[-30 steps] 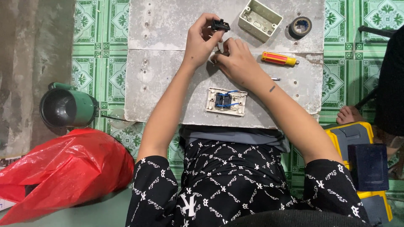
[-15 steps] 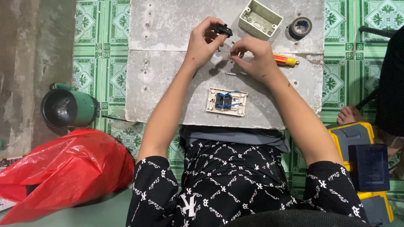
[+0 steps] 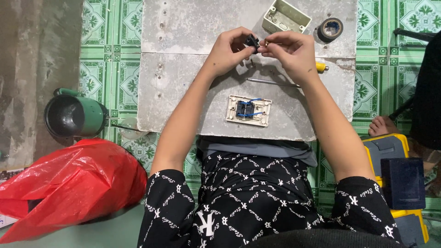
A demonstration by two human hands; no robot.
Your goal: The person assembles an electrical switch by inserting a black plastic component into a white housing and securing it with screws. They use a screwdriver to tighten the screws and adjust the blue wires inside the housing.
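- The left hand (image 3: 229, 53) pinches a small black switch module (image 3: 251, 42) between thumb and fingertips, fingers curled tight around it, above the far middle of the grey slab (image 3: 183, 36)
- The right hand (image 3: 294, 50) meets it from the other side; its fingertips are closed on a tiny brass-coloured piece (image 3: 267, 42) right at the module; what the piece is I cannot tell
- Near the slab's near edge lies a white switch plate (image 3: 248, 110), back up, with blue wires already in it; so part of the wiring looks done, while the black module is not yet seated anywhere
- A thin metal rod (image 3: 271, 82) lies between plate and hands; an orange-handled screwdriver (image 3: 321, 67) peeks out beside the right wrist
- At the far right corner sit 1 cream wall box (image 3: 285, 17), empty, and 1 roll of black tape (image 3: 330, 29)
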